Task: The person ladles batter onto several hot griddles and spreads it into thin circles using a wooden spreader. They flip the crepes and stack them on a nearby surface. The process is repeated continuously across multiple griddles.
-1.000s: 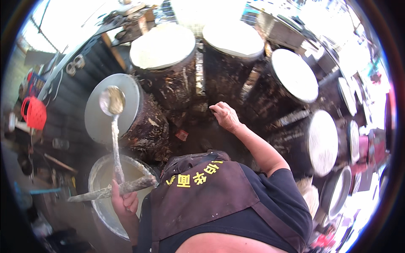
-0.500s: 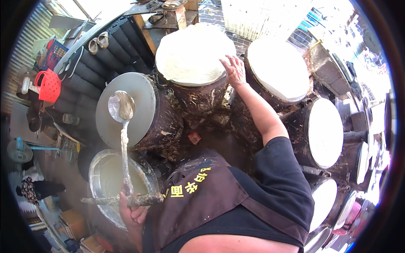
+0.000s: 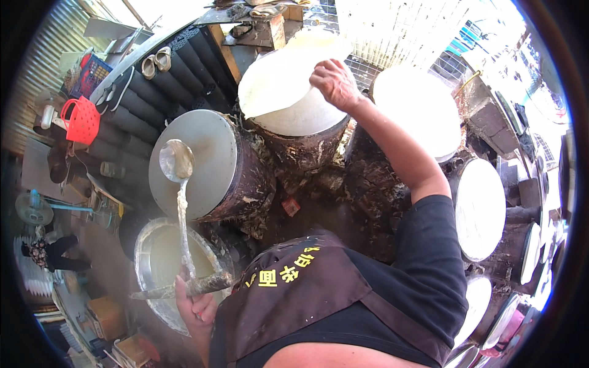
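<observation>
My left hand holds a long-handled metal ladle and a crusted stick-like tool crosswise over a metal pot of pale batter at the lower left. The ladle's bowl is above a bare round grey griddle on a dark drum. My right hand pinches the edge of a thin white sheet, partly lifted off the upper middle griddle, whose pale surface shows beneath.
More white-topped drum griddles ring the right side. Dark stacked cylinders, sandals and a red basket line the left, near a fan. A person in a floral top is at the lower left edge.
My right hand has risen from among the drums to the upper middle griddle and taken the sheet's edge, which has lifted and folded back. The view has shifted as well.
</observation>
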A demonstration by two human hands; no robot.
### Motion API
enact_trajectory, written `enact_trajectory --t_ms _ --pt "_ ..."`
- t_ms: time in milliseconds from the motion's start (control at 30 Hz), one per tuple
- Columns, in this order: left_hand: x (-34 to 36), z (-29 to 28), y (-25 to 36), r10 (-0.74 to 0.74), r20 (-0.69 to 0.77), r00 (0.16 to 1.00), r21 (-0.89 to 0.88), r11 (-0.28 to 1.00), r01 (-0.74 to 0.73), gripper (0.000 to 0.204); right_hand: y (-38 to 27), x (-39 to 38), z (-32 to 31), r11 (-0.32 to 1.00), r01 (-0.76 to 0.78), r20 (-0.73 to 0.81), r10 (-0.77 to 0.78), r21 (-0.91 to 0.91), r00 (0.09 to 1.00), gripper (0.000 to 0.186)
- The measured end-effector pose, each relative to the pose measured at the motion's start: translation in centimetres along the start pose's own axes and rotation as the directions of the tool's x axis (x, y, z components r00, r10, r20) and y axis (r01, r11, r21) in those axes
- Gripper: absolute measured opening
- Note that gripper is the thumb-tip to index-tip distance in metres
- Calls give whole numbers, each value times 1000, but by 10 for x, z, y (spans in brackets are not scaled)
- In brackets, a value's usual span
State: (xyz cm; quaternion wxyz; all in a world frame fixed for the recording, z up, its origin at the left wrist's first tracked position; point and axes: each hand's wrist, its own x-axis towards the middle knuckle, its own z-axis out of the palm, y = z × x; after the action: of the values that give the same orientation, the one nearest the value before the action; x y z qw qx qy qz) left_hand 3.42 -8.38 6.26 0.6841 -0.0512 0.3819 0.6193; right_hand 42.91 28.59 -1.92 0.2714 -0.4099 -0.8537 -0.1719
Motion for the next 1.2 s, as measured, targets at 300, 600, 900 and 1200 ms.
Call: enact_trajectory --t_ms 300,600,900,1200 --pt "-10 -47 40 164 107 981 561 804 -196 50 -179 -154 -87 896 -413 -2 419 164 908 8" --pt "5 -81 89 -520 271 810 629 733 260 48 -420 -293 -188 379 -922 236 891 81 387 5" --pt "-40 -61 99 -781 203 590 834 454 315 48 -603 -391 -283 -255 -915 -10 964 -311 -265 14" --pt "-119 -66 76 -912 212 351 879 335 340 47 -803 -476 -548 -408 -557 -351 477 723 -806 27"
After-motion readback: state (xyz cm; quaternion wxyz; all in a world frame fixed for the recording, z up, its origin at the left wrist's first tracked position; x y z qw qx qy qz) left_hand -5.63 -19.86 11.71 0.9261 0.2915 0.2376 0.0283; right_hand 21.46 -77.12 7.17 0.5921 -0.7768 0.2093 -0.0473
